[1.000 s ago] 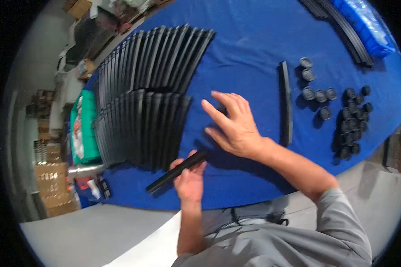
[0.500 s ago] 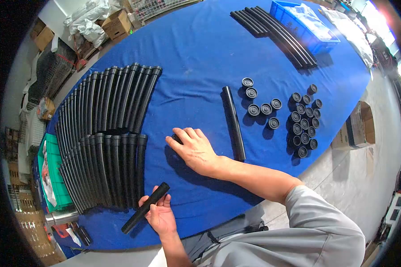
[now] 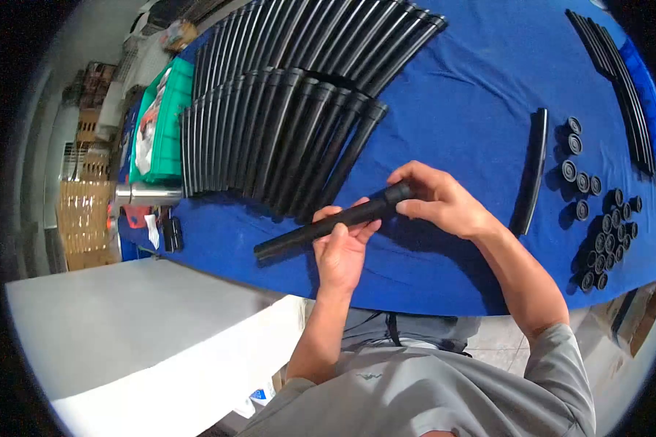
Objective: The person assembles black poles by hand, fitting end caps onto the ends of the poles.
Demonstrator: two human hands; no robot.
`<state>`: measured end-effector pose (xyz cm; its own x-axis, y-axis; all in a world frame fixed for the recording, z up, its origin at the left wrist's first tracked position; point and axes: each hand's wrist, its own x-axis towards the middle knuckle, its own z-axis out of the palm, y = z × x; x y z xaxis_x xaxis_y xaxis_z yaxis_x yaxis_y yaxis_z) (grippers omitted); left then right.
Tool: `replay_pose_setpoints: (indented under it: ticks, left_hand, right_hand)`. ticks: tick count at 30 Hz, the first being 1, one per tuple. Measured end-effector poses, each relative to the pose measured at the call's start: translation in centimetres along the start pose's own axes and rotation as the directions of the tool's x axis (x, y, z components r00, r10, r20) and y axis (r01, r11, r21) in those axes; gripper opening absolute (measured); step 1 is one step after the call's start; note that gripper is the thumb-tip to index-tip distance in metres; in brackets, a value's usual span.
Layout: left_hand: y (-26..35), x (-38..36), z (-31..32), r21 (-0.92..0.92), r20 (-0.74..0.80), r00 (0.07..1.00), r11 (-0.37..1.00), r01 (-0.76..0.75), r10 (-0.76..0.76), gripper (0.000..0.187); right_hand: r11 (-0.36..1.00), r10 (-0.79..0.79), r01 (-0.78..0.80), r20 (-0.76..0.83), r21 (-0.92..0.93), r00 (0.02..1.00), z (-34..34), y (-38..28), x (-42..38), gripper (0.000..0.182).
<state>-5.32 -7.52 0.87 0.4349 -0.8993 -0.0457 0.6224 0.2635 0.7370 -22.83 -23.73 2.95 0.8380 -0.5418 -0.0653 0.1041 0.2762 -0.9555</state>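
Watching remotely, I see left hand (image 3: 340,255) grasping black tube (image 3: 306,234) near its middle, slanted above blue cloth (image 3: 474,109). Right hand (image 3: 448,204) pinches dark cap (image 3: 396,192) at tube's nearer end; can't tell how fully cap sits. My worry: off-axis push could cock cap; slack left grip could let tube twist or slide.

There are one held tube (image 3: 295,237), one lone tube (image 3: 536,171), six caps (image 3: 582,182) nearby.
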Motion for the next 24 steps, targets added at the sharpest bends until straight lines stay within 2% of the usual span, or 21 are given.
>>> replay_pose_setpoints:
  ticks: [3,6,12,15,18,21,24]
  left_hand:
    - [0.0,0.1,0.2,-0.008,0.035,0.999,1.000,-0.001,0.002,0.036]
    - [0.0,0.1,0.1,-0.022,0.029,1.000,1.000,-0.002,0.002,0.033]
    - [0.1,0.1,0.0,0.018,0.042,0.999,1.000,-0.008,0.007,0.033]
    - [0.0,0.0,0.1,0.043,0.028,1.000,0.999,-0.011,0.010,0.033]
    - [-0.2,0.0,0.2,0.038,0.007,1.000,0.999,-0.015,0.015,0.034]
    - [-0.3,-0.1,0.4,0.040,-0.011,1.000,0.999,-0.021,0.022,0.033]
    - [-0.2,-0.1,0.8,0.047,-0.032,0.999,0.999,-0.005,0.006,0.033]
  right_hand:
    - [0.995,0.013,-0.010,0.030,-0.095,0.999,0.1,-0.6,-0.1,0.035]
    - [0.999,0.038,-0.037,0.093,-0.015,0.995,0.2,-0.8,-0.2,0.036]
    - [1.000,-0.010,0.011,0.031,-0.018,0.999,1.2,0.1,-0.3,0.036]
    - [0.978,-0.103,0.107,0.029,-0.179,0.994,1.4,0.6,-0.4,0.034]
    - [0.955,-0.112,0.111,0.014,-0.275,0.994,1.4,0.3,-0.4,0.034]
    - [0.932,-0.197,0.183,-0.012,-0.311,0.980,1.9,0.6,-0.4,0.035]
    - [0.909,-0.221,0.220,0.038,-0.354,0.975,1.6,0.3,-0.4,0.036]
